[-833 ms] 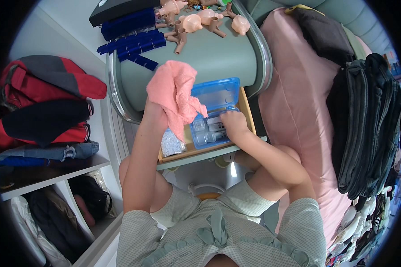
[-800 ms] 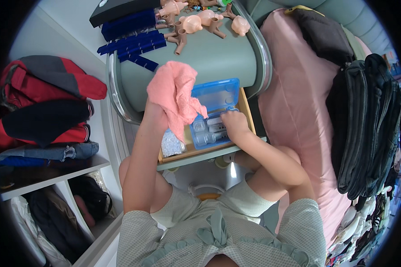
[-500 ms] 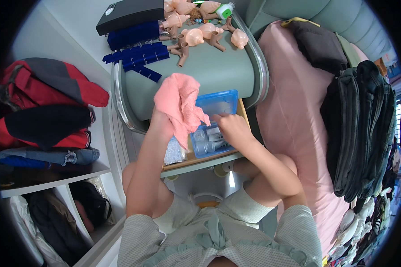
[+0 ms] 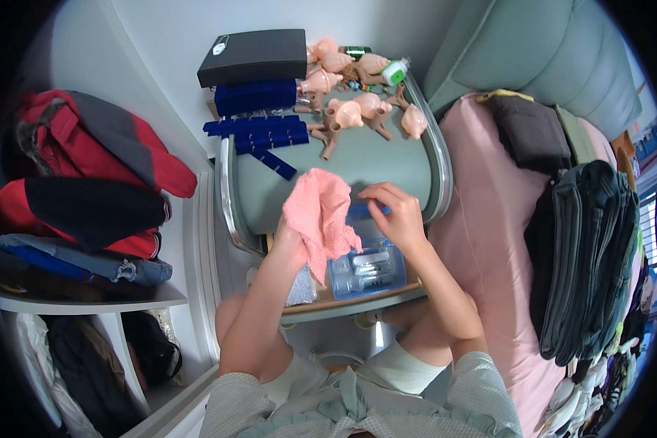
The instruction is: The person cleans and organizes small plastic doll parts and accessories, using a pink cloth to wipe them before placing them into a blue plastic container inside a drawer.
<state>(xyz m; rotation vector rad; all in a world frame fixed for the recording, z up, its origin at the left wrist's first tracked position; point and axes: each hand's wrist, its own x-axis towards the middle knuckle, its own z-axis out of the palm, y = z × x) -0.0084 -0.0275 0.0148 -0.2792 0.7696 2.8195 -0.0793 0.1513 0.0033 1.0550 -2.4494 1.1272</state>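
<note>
My left hand (image 4: pixel 290 238) is closed round a pink cloth (image 4: pixel 320 217), which covers most of its fingers and hangs down over the pulled-out drawer (image 4: pixel 328 306). To its right, my right hand (image 4: pixel 401 219) is raised with thumb and fingers apart and nothing visible in them. Below that hand a blue plastic box (image 4: pixel 404 281) sits in the drawer, its lid (image 4: pixel 365 231) tipped back and partly hidden. Inside the box lie clear tubs and small white tubes (image 4: pixel 374 264). A clear bag (image 4: pixel 302 289) of small pale bits is beside the box.
On the green nightstand (image 4: pixel 343 171) stand a black box (image 4: pixel 254 57), dark blue cases (image 4: pixel 274 136), peach and brown branching pieces (image 4: pixel 347 113) and a white-and-green bottle (image 4: pixel 396 71). A pink-covered bed (image 4: pixel 482 219) with folded jeans (image 4: pixel 584 255) flanks the right; clothes shelves (image 4: pixel 87 303) flank the left.
My right hand has lifted out of the blue box, up and to the right, and its fingers have spread. The left hand still holds the cloth. The whole view has shifted.
</note>
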